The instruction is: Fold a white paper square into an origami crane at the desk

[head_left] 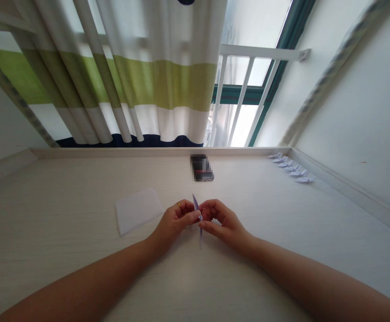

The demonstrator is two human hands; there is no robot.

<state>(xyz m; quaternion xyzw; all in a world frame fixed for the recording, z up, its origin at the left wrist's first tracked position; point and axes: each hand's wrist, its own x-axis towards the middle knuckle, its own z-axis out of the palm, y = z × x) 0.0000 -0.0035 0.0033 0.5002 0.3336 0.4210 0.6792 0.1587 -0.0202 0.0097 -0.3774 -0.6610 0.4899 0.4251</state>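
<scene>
Two bare hands meet over a pale tabletop (63, 210) on the near side of a dark, pixelated object (202, 168), a small folded paper (195, 202) upright between them. The left hand (177, 219), a ring (178, 205) on one finger, has its grip closed to a pinch, the paper caught between thumb and fingers. The right hand (223, 219) sets a curled grip, nearly closed, against the paper's other side; whether it pinches the paper cannot be told. To the left of the dark object and nearer the person lie white sheets (137, 211); well to its right sits a slanting row of folded white pieces (294, 168). Beyond it hangs a striped curtain (168, 85), with a white railing (263, 52) farther right.
</scene>
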